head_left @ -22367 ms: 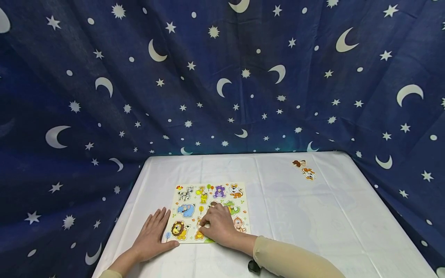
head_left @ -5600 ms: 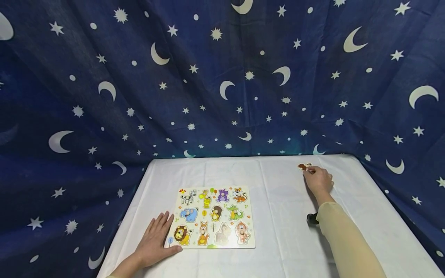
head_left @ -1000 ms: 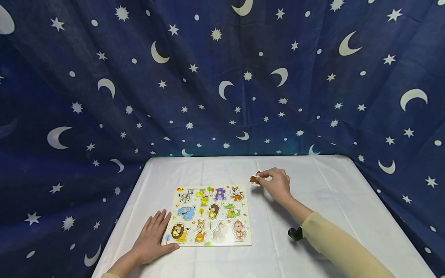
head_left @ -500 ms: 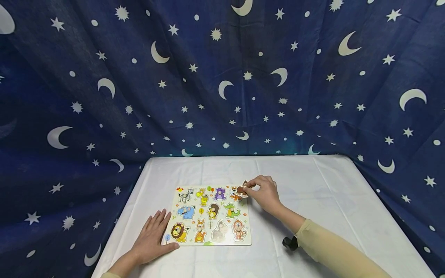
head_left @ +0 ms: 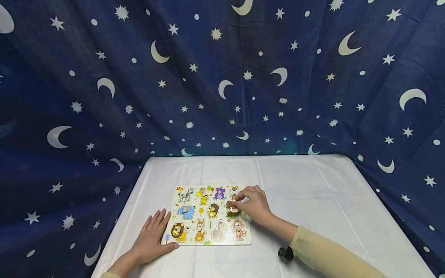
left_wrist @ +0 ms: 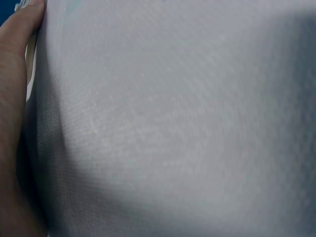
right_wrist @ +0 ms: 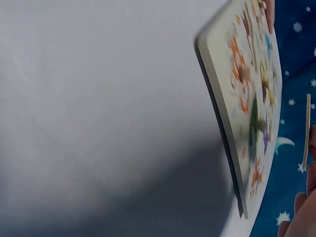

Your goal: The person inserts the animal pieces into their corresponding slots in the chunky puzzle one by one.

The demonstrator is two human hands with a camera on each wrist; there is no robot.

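Note:
My right hand (head_left: 255, 204) pinches a brown ape-shaped puzzle piece (head_left: 231, 208) over the right part of the animal puzzle board (head_left: 189, 244), partly covering the crocodile. In the right wrist view the piece (right_wrist: 307, 128) appears edge-on, raised apart from the board (right_wrist: 222, 74), with fingers of the right hand (right_wrist: 302, 212) at it. Several knobbed animal pieces sit in the board, and a pale ape-shaped recess (head_left: 219, 232) shows in its front row. My left hand (head_left: 151, 237) lies flat with spread fingers along the board's left edge, its thumb at the front left corner.
A white cloth (head_left: 313, 216) covers the table. Behind it and at the sides hangs a dark blue curtain (head_left: 194, 127) with moons and stars. A small black object (head_left: 286, 254) sits by the right wrist.
The piece was picked up from the back right of the table. Over the last second my right hand has carried it left and nearer, over the board. The left hand has stayed put.

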